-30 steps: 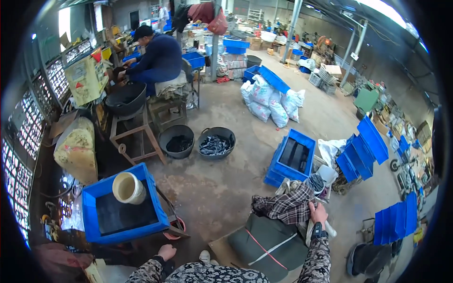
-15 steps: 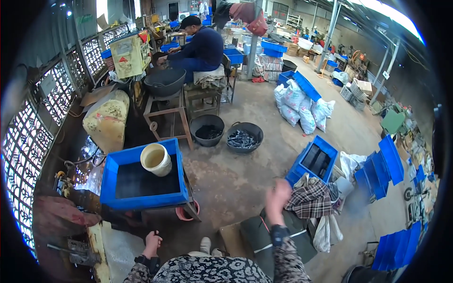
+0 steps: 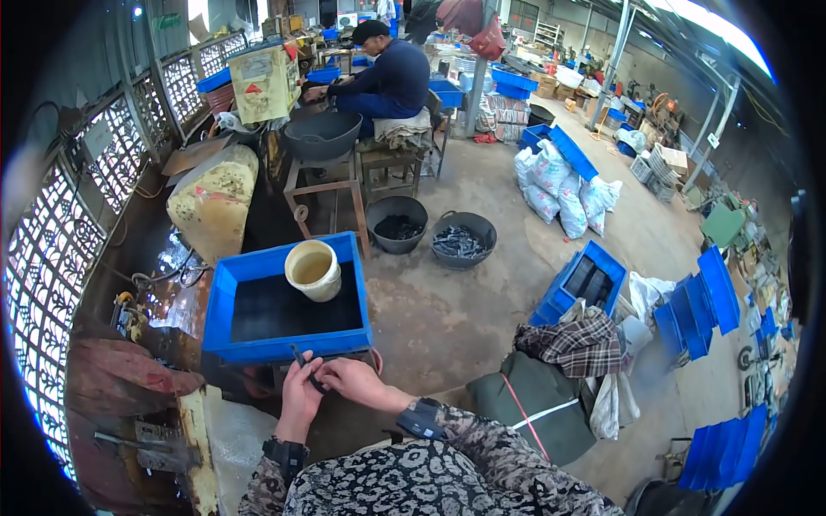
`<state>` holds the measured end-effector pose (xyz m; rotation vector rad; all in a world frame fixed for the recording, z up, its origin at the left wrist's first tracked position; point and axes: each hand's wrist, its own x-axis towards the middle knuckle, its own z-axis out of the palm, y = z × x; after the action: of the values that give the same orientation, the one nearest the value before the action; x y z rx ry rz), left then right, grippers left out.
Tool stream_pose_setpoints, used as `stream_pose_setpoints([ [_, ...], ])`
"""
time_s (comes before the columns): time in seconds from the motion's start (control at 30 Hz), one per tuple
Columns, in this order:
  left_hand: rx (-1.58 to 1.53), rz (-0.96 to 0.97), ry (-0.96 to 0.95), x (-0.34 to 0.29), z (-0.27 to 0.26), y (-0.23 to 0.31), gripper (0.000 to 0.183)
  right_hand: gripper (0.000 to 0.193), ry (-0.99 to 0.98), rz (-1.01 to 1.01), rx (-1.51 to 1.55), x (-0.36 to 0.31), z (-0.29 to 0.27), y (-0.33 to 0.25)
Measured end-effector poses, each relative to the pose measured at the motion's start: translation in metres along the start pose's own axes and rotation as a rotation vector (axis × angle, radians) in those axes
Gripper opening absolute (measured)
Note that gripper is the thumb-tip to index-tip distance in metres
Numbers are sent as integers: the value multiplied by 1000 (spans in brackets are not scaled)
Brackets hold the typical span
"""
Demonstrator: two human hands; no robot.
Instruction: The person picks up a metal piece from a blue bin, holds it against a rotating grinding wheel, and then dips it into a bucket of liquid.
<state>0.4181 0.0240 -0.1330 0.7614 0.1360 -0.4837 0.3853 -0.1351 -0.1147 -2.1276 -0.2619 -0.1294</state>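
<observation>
Head view: both hands met just below the near rim of a blue crate (image 3: 225,344). Left hand (image 3: 301,391) pinched on a small dark piece (image 3: 305,370), slim and rod-like, kind too small to tell; right hand (image 3: 354,381) loosely curled beside it, fingertips at the same piece, nothing else gripped. Inside the crate, dark contents and a cream bucket (image 3: 314,269). Judged early in the handling: piece at the crate edge, neither laid in nor set aside. Beyond, two black basins (image 3: 465,239) of dark parts on the floor.
</observation>
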Motion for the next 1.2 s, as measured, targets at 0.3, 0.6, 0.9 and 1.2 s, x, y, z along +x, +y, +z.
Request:
stream_pose_setpoints([
  [0.3,-162,62,-33,-29,0,-7,40,28,-183,12,-216,12,21,-26],
  [0.6,638,254,206,-81,-85,10,34,22,-378,-88,-317,16,41,-32],
  [0.9,1314,910,920,-157,-171,3,20,19,-416,-143,-409,26,56,-31],
  [1.2,503,513,895,-153,-164,8,20,18,-429,-200,-417,34,78,-47],
])
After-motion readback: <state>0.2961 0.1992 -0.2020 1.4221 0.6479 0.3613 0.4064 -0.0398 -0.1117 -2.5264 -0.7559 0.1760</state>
